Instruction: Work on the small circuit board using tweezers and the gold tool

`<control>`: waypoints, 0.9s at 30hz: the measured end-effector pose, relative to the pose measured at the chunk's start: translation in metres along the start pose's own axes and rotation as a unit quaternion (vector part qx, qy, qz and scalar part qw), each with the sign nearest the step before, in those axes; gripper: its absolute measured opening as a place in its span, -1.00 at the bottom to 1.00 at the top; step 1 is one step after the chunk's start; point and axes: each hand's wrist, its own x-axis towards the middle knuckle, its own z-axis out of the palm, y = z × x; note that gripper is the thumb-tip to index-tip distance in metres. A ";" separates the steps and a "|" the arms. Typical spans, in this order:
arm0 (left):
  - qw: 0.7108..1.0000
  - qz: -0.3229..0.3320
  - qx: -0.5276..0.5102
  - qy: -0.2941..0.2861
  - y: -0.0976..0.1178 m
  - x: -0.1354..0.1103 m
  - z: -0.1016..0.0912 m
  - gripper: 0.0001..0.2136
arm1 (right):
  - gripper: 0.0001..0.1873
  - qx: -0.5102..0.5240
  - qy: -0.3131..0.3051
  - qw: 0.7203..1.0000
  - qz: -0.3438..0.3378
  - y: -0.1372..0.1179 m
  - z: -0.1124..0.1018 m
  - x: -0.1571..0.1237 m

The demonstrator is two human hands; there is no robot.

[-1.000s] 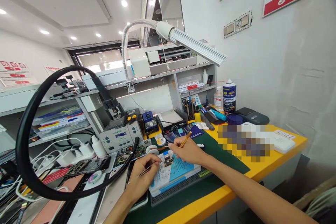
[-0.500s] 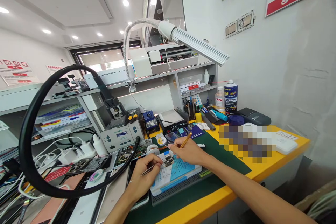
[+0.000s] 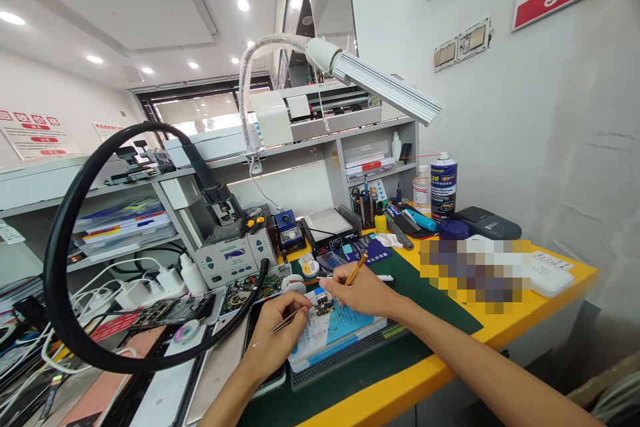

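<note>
My left hand [image 3: 277, 335] pinches thin metal tweezers [image 3: 286, 323] whose tips reach toward a small circuit board [image 3: 321, 305]. The board lies on a blue and white fixture pad [image 3: 336, 330] on the green mat [image 3: 420, 303]. Just right of the board, my right hand [image 3: 361, 290] is closed round a slim brown-handled tool [image 3: 356, 269], its tip down by the board's upper edge. Both forearms come in from the lower right.
A black hose loop [image 3: 60, 320] arcs from the rework station [image 3: 235, 257] at left. Phone parts and cables cover the left bench. A desk lamp [image 3: 385, 87] hangs overhead. Spray can [image 3: 443, 187], bottles and tools stand at the back; the yellow table edge [image 3: 390, 387] is near.
Both hands keep their grips and stay over the board. The view has drifted slightly, so everything sits a little to the right of before.
</note>
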 end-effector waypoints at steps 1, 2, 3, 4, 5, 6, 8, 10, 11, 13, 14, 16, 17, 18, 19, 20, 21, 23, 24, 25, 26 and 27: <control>1.000 0.000 0.000 0.000 0.000 0.000 0.000 -0.77 | -0.47 -0.001 0.000 1.000 0.000 0.000 0.000 0.000; 1.000 0.000 0.000 0.000 0.001 0.000 0.000 -0.77 | -0.47 0.000 0.000 1.000 0.001 -0.001 0.000 0.000; 1.000 0.000 -0.001 -0.001 0.001 0.000 0.000 -0.77 | -0.46 0.002 -0.001 1.000 0.002 -0.001 0.000 0.000; 1.000 0.000 -0.001 -0.002 0.002 0.000 0.000 -0.77 | -0.46 0.005 -0.002 1.000 0.001 -0.002 0.000 0.000; 1.000 0.000 -0.002 -0.003 0.002 0.000 0.000 -0.77 | -0.44 0.009 -0.004 1.000 0.000 -0.002 0.000 0.000; 1.000 0.000 -0.002 -0.004 0.003 0.000 -0.001 -0.76 | -0.43 0.013 -0.005 1.000 0.000 -0.003 0.000 -0.001; 1.000 0.000 -0.002 -0.006 0.003 0.000 -0.001 -0.76 | -0.41 0.024 -0.006 1.000 0.004 -0.003 0.000 -0.001; 1.000 0.001 -0.001 -0.006 0.004 0.000 -0.002 -0.77 | -0.40 0.037 -0.002 0.999 0.009 -0.003 0.000 -0.002; 1.000 0.001 0.000 -0.007 0.005 0.000 -0.002 -0.78 | -0.40 0.044 0.000 0.999 0.010 -0.003 0.000 -0.002; 1.000 0.000 0.001 -0.008 0.006 0.000 -0.003 -0.79 | -0.40 0.053 0.010 0.998 0.011 -0.002 0.000 -0.002; 1.000 -0.001 0.001 -0.008 0.007 0.000 -0.003 -0.79 | -0.40 0.053 0.020 0.998 0.011 -0.002 0.000 -0.002; 1.000 -0.003 0.001 -0.009 0.008 -0.001 -0.004 -0.80 | -0.39 0.046 0.043 0.998 0.009 -0.002 0.000 -0.001; 1.000 -0.004 0.000 -0.009 0.009 -0.001 -0.004 -0.80 | -0.38 0.041 0.053 0.998 0.006 -0.003 0.000 -0.001; 1.000 -0.005 -0.001 -0.009 0.009 -0.002 -0.004 -0.81 | -0.37 0.038 0.061 0.997 0.003 -0.004 0.000 -0.001; 1.000 -0.005 -0.002 -0.008 0.009 -0.002 -0.004 -0.81 | -0.36 0.035 0.065 0.997 0.001 -0.004 0.000 -0.001; 1.000 -0.005 -0.004 -0.006 0.009 -0.002 -0.004 -0.81 | -0.35 0.033 0.069 0.997 -0.001 -0.005 0.000 -0.001; 1.000 -0.005 -0.005 -0.004 0.009 -0.002 -0.004 -0.81 | -0.34 0.029 0.072 0.997 -0.003 -0.005 0.000 -0.001; 1.000 -0.004 -0.008 0.003 0.009 -0.002 -0.005 -0.78 | -0.33 0.025 0.078 0.997 -0.007 -0.005 -0.001 -0.001; 1.000 -0.004 -0.010 0.007 0.009 -0.002 -0.006 -0.75 | -0.33 0.027 0.079 0.996 -0.008 -0.005 -0.001 0.000; 1.000 -0.005 -0.011 0.011 0.010 -0.002 -0.007 -0.71 | -0.34 0.031 0.079 0.996 -0.007 -0.004 -0.002 0.000; 1.000 -0.007 -0.013 0.017 0.011 -0.001 -0.008 -0.68 | -0.36 0.038 0.078 0.996 -0.003 -0.003 -0.003 0.001; 1.000 -0.008 -0.014 0.022 0.012 -0.001 -0.009 -0.66 | -0.39 0.047 0.074 0.996 0.005 -0.003 -0.003 0.001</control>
